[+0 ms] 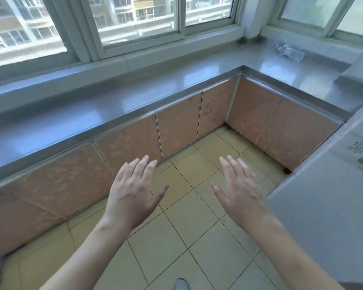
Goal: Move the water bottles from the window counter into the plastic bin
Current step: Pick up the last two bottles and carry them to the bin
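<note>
Both the left hand [132,195] and the right hand [240,191] have straight, spread fingers holding nothing above the floor [189,233], and a blurred clear item [289,51], maybe bottles, lies on the desk [118,105] far beyond the fingertips.

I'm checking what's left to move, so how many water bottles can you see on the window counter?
0 clearly. The counter shows no upright bottle; only a blurred clear item lies at its far right corner, too unclear to identify. Both hands are empty, and bottles may lie out of view.
</note>
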